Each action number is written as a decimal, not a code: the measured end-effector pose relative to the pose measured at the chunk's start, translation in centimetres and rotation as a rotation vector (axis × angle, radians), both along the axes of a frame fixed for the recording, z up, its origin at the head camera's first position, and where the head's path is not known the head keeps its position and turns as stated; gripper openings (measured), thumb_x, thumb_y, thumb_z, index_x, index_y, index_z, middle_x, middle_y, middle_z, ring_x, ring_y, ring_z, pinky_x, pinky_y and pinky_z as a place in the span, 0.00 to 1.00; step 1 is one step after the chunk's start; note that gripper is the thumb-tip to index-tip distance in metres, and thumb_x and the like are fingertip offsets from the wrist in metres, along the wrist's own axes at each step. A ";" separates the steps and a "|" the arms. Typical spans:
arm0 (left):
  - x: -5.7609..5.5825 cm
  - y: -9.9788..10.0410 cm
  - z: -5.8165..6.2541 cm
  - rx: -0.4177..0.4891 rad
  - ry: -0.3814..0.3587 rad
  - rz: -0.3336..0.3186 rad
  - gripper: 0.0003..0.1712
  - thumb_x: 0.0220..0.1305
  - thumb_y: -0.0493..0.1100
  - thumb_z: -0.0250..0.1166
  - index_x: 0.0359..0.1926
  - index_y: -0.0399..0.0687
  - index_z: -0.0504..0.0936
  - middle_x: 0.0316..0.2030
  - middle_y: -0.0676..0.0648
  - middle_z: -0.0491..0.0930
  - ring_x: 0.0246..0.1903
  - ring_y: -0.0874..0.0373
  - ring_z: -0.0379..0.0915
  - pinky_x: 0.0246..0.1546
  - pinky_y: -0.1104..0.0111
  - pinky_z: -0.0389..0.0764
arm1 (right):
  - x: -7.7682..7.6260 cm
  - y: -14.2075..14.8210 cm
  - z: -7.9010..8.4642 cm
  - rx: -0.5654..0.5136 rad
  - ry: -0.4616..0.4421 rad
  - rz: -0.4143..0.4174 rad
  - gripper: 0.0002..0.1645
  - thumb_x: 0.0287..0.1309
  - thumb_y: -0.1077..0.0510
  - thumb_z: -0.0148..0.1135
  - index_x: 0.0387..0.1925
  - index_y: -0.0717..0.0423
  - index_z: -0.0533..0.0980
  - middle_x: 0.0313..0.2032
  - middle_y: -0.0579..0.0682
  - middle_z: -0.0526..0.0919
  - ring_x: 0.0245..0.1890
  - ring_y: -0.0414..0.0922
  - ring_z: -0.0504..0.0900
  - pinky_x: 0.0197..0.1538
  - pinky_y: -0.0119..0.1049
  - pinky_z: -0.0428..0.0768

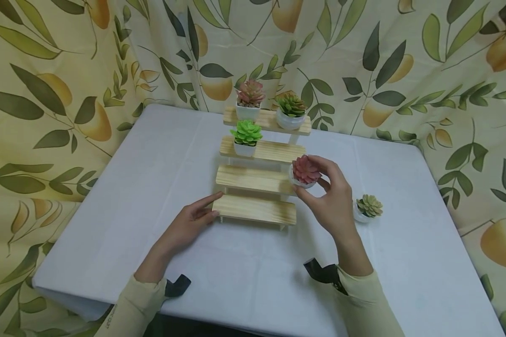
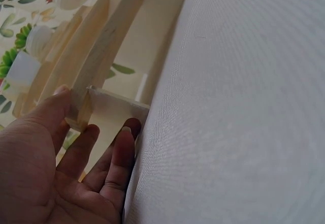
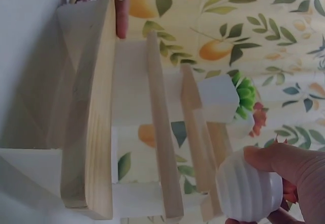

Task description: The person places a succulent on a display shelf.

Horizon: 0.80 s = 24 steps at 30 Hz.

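Observation:
My right hand [image 1: 333, 201] pinches a white ribbed pot with a red succulent [image 1: 306, 170], thumb on one side and fingers on the other. In the right wrist view the white pot [image 3: 249, 188] is beside the steps' end; whether it touches a board cannot be told. My left hand [image 1: 191, 222] holds the left end of the lowest board of a stepped wooden stand [image 1: 255, 209]. The left wrist view shows thumb and fingers around that board end [image 2: 81, 107]. A bright green succulent [image 1: 246, 135] sits on the second step from the top.
On the top step stand a reddish succulent [image 1: 249, 98] and a green, red-tipped one [image 1: 291, 110]. A pale green potted succulent [image 1: 368, 207] is on the white tablecloth [image 1: 409, 262], right of my right hand. A leaf-patterned curtain [image 1: 244, 47] hangs behind.

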<state>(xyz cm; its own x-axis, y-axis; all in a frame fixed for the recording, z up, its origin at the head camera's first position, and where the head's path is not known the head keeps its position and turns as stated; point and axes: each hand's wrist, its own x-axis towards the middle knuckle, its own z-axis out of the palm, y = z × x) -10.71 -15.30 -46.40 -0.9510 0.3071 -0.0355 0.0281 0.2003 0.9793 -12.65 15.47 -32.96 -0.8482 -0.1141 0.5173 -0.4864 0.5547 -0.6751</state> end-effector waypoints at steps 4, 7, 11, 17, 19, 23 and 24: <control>-0.3 -0.2 -1.0 0.005 0.015 -0.003 0.29 0.65 0.51 0.61 0.66 0.72 0.67 0.45 0.50 0.79 0.41 0.53 0.74 0.44 0.64 0.73 | -0.4 -0.3 0.2 -0.006 0.004 0.003 0.38 0.41 0.71 0.74 0.57 0.64 0.70 0.54 0.56 0.74 0.52 0.47 0.73 0.51 0.44 0.75; -0.3 -0.2 -1.1 0.005 0.011 -0.003 0.29 0.65 0.53 0.61 0.66 0.73 0.67 0.52 0.53 0.77 0.43 0.55 0.74 0.46 0.64 0.73 | -0.6 -0.5 0.4 -0.024 0.018 0.024 0.38 0.40 0.72 0.74 0.57 0.65 0.70 0.53 0.58 0.74 0.52 0.48 0.73 0.50 0.42 0.76; -0.3 -0.2 -1.1 -0.010 -0.010 -0.001 0.29 0.64 0.55 0.61 0.65 0.75 0.67 0.53 0.57 0.75 0.44 0.57 0.73 0.47 0.63 0.72 | -0.9 -0.8 0.6 -0.046 0.024 0.047 0.37 0.40 0.73 0.73 0.57 0.66 0.71 0.53 0.58 0.74 0.52 0.48 0.73 0.50 0.43 0.76; -0.3 -0.2 -1.1 -0.014 -0.016 -0.001 0.29 0.64 0.57 0.61 0.66 0.76 0.66 0.53 0.56 0.76 0.46 0.57 0.74 0.49 0.61 0.72 | -1.5 -1.2 1.0 -0.053 0.016 0.051 0.37 0.42 0.72 0.73 0.57 0.64 0.71 0.53 0.56 0.74 0.51 0.48 0.74 0.49 0.45 0.76; -0.3 -0.2 -1.1 -0.012 -0.015 0.001 0.29 0.64 0.56 0.61 0.65 0.76 0.66 0.54 0.56 0.75 0.47 0.57 0.74 0.49 0.61 0.71 | -1.7 -1.4 1.0 -0.061 0.012 0.057 0.36 0.42 0.72 0.73 0.57 0.65 0.71 0.53 0.57 0.75 0.51 0.47 0.74 0.49 0.45 0.76; 0.0 -0.1 -0.4 0.003 -0.024 0.005 0.28 0.65 0.53 0.60 0.66 0.72 0.67 0.54 0.54 0.75 0.46 0.55 0.73 0.49 0.60 0.71 | -2.1 -1.7 1.1 -0.066 0.014 0.067 0.36 0.42 0.72 0.73 0.57 0.65 0.71 0.52 0.57 0.75 0.50 0.47 0.74 0.48 0.44 0.76; 0.0 -0.1 -0.3 0.004 -0.025 0.007 0.28 0.65 0.52 0.60 0.66 0.72 0.67 0.54 0.54 0.75 0.46 0.55 0.73 0.49 0.60 0.71 | -2.3 -1.8 1.1 -0.070 0.016 0.070 0.36 0.42 0.72 0.73 0.57 0.65 0.71 0.52 0.57 0.75 0.50 0.47 0.74 0.48 0.45 0.76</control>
<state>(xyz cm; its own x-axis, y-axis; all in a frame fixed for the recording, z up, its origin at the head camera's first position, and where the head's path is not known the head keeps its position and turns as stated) -10.70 -15.40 -46.71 -0.9519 0.3008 -0.0582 0.0022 0.1965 0.9805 -14.96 13.70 -31.89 -0.8308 -0.1362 0.5397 -0.5336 0.4708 -0.7026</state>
